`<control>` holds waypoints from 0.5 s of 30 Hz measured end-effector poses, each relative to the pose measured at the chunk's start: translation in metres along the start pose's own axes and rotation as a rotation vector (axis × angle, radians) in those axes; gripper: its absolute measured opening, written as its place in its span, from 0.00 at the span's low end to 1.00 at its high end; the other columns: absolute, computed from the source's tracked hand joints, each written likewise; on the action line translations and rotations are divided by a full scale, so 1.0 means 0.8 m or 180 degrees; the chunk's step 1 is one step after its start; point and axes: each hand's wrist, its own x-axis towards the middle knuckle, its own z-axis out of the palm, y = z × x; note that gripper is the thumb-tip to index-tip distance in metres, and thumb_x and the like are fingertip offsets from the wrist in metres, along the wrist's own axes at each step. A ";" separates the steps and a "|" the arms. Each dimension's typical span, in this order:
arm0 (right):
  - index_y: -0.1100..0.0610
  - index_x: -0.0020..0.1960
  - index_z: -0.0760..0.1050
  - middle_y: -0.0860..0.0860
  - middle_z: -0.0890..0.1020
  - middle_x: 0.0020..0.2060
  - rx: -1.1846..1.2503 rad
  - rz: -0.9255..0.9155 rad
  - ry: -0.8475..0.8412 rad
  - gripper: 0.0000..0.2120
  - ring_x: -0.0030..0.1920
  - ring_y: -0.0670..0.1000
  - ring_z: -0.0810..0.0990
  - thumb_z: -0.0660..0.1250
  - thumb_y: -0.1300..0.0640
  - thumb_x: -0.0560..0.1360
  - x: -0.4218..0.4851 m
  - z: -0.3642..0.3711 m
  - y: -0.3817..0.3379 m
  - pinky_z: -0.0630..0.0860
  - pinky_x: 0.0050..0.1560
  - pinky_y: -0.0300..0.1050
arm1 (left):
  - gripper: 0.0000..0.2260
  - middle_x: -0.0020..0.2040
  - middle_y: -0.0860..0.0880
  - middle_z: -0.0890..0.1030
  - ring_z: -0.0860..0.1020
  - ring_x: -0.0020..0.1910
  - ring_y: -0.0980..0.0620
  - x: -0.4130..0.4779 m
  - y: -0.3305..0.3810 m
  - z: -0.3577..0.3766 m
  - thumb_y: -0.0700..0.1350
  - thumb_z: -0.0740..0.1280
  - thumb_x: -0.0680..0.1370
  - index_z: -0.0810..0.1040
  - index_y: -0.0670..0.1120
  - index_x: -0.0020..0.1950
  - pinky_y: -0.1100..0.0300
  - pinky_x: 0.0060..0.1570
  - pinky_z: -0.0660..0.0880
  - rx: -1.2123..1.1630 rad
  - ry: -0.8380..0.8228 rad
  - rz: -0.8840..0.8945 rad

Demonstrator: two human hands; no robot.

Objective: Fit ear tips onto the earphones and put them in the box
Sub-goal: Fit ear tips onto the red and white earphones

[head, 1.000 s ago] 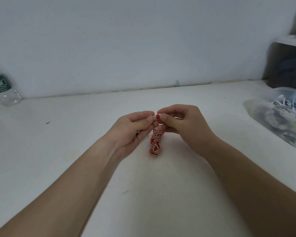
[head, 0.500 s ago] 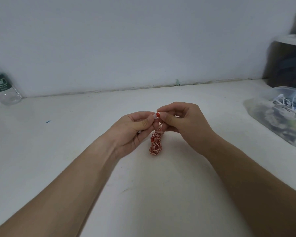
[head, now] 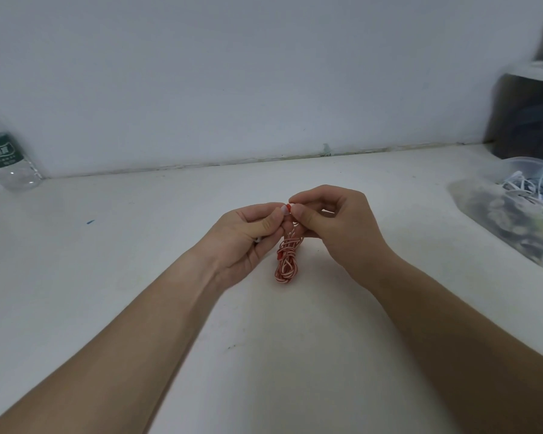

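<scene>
While the two hands meet just above the middle of the frame, the left hand (head: 248,233) pinches a small white ear tip (head: 283,210) between thumb and forefinger. The right hand (head: 336,223) pinches the red earbud (head: 289,207) in the same way, and tip and bud touch at the fingertips. Both hands are closed narrow, with the other fingers curled in. Below them the red-and-white striped cable (head: 287,261) hangs in a wound bundle. I cannot tell whether its lower loop rests on the white bench (head: 138,245) or hangs just over it. A speck of white shows under the left palm, too small to name.

The ear tip looks like soft silicone, light and squashy. Pushed on crooked, it would likely fold or skid off rather than seat, so it is best held by its outer skirt with the bore left free. The earbud is small, hard and probably slick. A pinch on its body just behind the nozzle should give a firm counter-hold. The cable is limp and nearly weightless, yet the hanging bundle could swing and tug at the bud. Its wrapping seems tight enough for it to lift as one piece.

At the right edge of the frame, well apart from the hands, sits the clear plastic box (head: 496,227). It holds white cables and small blurred pieces. Fitting appears to be under way, and boxing is not yet done. A water bottle (head: 3,155) with a green label stands at the left edge against the wall (head: 264,73).
</scene>
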 end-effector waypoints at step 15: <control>0.62 0.50 0.83 0.59 0.84 0.40 0.0309 0.0173 -0.0206 0.04 0.40 0.55 0.83 0.71 0.66 0.76 0.001 -0.004 -0.002 0.84 0.50 0.57 | 0.12 0.40 0.47 0.84 0.83 0.39 0.58 -0.001 0.002 0.001 0.40 0.70 0.70 0.83 0.39 0.52 0.70 0.43 0.79 -0.0029 -0.0043 0.0008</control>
